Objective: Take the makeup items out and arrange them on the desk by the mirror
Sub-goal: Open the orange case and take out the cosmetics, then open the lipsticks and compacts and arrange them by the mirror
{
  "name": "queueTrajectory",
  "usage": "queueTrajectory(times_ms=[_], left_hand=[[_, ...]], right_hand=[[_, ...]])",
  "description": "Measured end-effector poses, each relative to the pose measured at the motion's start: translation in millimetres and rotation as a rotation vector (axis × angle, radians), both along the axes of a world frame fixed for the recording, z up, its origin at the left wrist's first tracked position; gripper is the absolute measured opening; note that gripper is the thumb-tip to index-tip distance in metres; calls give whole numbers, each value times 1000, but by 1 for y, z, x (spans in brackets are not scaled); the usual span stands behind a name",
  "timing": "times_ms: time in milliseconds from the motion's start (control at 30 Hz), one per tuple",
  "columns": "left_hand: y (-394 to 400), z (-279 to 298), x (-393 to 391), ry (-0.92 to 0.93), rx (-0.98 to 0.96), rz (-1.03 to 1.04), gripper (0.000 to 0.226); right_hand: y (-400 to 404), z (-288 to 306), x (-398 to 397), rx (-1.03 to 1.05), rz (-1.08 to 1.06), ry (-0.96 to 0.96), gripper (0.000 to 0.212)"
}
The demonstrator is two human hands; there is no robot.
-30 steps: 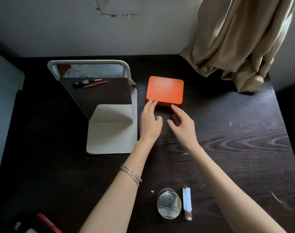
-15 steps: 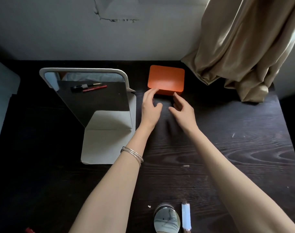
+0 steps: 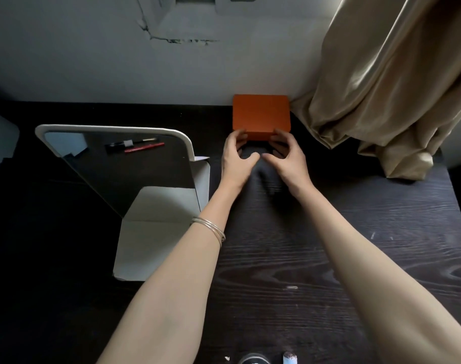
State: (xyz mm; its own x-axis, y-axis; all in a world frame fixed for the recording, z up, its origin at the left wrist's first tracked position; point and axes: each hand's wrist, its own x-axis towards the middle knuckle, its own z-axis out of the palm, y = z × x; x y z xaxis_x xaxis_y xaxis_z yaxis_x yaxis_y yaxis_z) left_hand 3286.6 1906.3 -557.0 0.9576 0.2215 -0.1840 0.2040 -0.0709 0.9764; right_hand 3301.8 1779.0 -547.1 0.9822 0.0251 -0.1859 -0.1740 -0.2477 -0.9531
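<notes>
**Orange box pushed back to the wall, both hands at its front**

Orange box [image 3: 261,115] is now seen at the far edge of the tabletop [image 3: 355,245], against or very near the wall and just beside the hanging curtain [image 3: 382,88]. One second ago it lay nearer, beside the top corner of the mirror [image 3: 124,164]; since then it has been slid away, and the two hands were brought after it. The left hand [image 3: 236,158] is placed at the front left corner and the right hand [image 3: 287,156] at the front right corner. On each hand the fingers are curled against the front face, with the thumbs held apart below — a light pinch is suggested, not a firm grip. The lid is closed, so it is judged that no makeup items have been taken out of this box yet, and opening it is probably the step in hand.

Much is hidden. The inside of the box cannot be seen, and the fingertips are lost in dark shadow. A pen-like item and a red pencil are shown only as reflections in the mirror. At the bottom edge, a round object [image 3: 253,359] and a small tube [image 3: 290,358] are cut off — their kind cannot be told.
</notes>
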Motion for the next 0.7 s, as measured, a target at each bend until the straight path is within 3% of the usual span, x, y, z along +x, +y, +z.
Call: queueTrajectory(times_ms=[333, 700], left_hand=[[1, 29, -35, -39, -15, -120, 56], [46, 102, -265, 11, -168, -134, 47]], right_hand=[[4, 17, -35, 138, -14, 14, 59], [-10, 85, -247, 328, -25, 138, 50]])
